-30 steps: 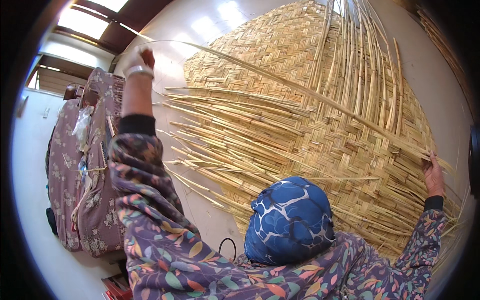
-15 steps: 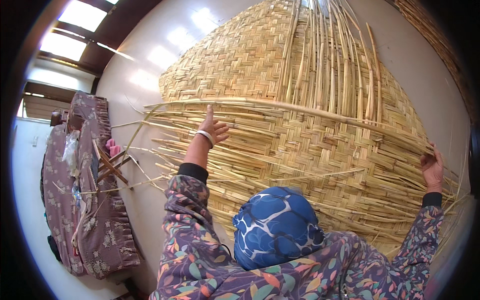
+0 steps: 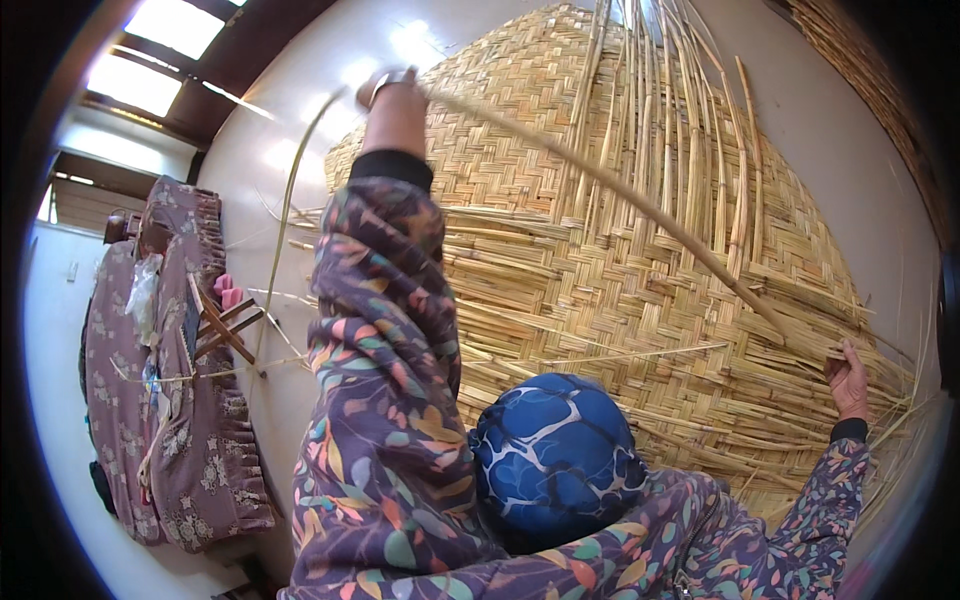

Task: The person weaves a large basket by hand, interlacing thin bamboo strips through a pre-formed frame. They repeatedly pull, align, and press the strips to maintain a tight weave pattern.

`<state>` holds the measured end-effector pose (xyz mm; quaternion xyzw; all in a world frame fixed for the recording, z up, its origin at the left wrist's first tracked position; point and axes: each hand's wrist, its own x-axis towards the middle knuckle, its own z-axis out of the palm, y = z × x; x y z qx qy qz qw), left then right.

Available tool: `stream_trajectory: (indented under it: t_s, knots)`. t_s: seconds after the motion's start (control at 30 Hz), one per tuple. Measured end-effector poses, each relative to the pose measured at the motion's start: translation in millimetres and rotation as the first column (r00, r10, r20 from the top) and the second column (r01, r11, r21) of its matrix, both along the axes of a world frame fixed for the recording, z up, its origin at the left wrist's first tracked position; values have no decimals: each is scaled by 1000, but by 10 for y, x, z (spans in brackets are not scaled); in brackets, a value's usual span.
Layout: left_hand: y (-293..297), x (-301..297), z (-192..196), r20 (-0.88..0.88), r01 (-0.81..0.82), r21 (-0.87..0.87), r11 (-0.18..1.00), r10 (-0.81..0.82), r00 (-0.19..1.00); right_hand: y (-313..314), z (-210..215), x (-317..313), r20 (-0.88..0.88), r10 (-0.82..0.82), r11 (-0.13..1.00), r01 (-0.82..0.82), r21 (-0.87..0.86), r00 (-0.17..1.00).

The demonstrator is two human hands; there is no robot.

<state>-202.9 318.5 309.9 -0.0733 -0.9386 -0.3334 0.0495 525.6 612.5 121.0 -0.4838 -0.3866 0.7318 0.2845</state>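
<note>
A large woven mat (image 3: 590, 270) of flat golden reed strips lies on the floor in front of me. One long split reed (image 3: 650, 210) is lifted off it, slanting from upper left down to the right edge, partly blurred. My left hand (image 3: 390, 85), with a white bangle at the wrist, is raised over the mat's far left part and closed round the reed; its fingers are mostly hidden. Beyond it the reed's thin tail bends down to the left. At the mat's right edge my right hand (image 3: 848, 380) has its fingers pinched at the reed's thick end.
Several unwoven reeds (image 3: 665, 130) stretch away at the far side. Loose strip ends stick out left and right. A blue patterned head covering (image 3: 560, 450) hides part of the near mat. On the left are a cloth-covered piece of furniture (image 3: 200, 400) and a wooden folding stand (image 3: 225, 330).
My left hand, open before, has moved up and away and closed on the reed, lifting its left part off the mat. My right hand has shifted slightly nearer and left.
</note>
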Motion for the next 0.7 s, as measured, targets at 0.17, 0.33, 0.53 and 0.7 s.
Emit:
stream_trajectory:
  t_s: [0.17,0.33,0.53,0.7]
  knots:
    - [1273,1504,186,-342,709,-189,680,-722,602,-178,14,-208,52,46,998,-43,-54,998]
    - [1637,3269,176,-531,992,-95,-77,-839,-116,-69,65,-46,77,-27,999,28,-17,997]
    - [1111,3129,-212,276,990,139,-18,-959,-56,-160,-30,-335,71,74,997,-72,-34,995]
    - [1010,2328,-679,503,715,455,530,-816,285,-295,-200,-316,79,64,992,-55,-117,995]
